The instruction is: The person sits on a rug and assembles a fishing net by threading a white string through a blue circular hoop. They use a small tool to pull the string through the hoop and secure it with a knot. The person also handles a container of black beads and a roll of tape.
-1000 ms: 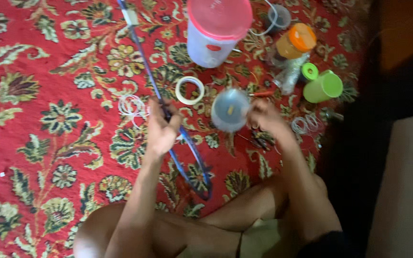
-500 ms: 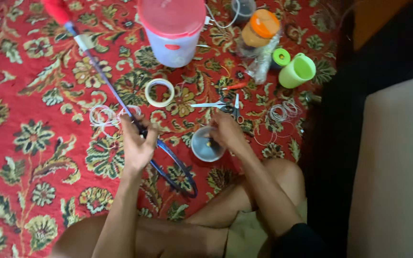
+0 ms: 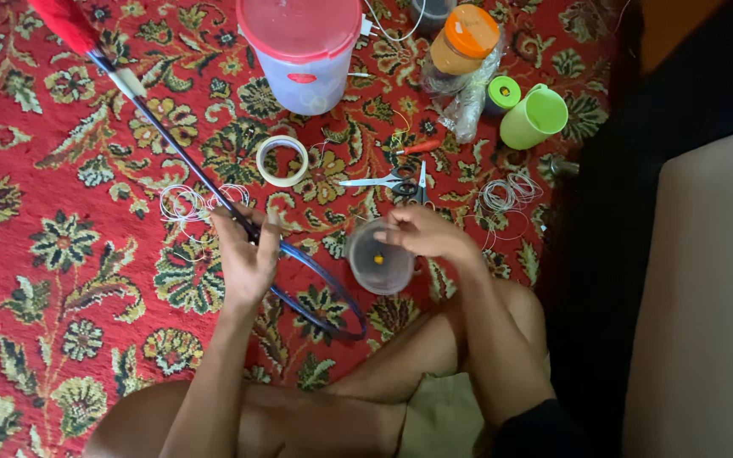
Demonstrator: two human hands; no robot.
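Seated person on a red floral carpet (image 3: 61,254), knees at the near edge. Left hand (image 3: 246,254): fingers curled around the dark shaft of a badminton racket (image 3: 214,191), a closed grip just above the frame; the racket runs from its red handle at far left down to the blue hoop, which lies on the carpet between the hands. Right hand (image 3: 422,233): fingertips pinched on the rim of a small clear plastic cup (image 3: 379,263), which holds a small yellow item and stands just right of the hoop. Beyond the cup: scissors (image 3: 392,181), a roll of tape (image 3: 282,160), and coils of white string (image 3: 188,203) left of the shaft. Far side: a clear tub with a pink lid (image 3: 303,47), an orange-lidded jar (image 3: 464,38), a green cup (image 3: 536,117).
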